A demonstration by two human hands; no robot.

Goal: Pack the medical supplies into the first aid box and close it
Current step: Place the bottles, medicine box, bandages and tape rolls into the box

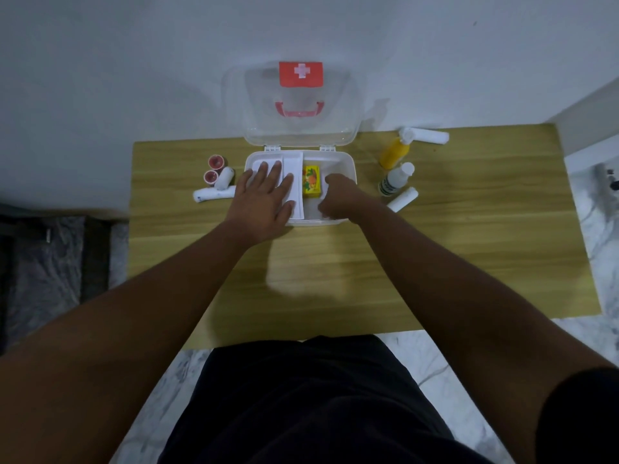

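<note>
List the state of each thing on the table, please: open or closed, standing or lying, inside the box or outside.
first aid box: open, lid up.
yellow packet: inside the box.
yellow bottle: outside, capped.
white bottle: outside, capped.
tape rolls: outside, left of the box.
left hand: flat, fingers spread, on the box.
right hand: curled in the box; contents hidden.

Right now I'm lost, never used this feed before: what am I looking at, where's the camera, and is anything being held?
One camera, worn on the person's head, looks down at a wooden table. No machine: two bare hands. The left hand lies flat, fingers spread, on the white tray in the open first aid box. The right hand is curled inside the box beside a yellow carton; whether it holds anything is hidden. Tape rolls wait left, bottles and bandage rolls right.
</note>
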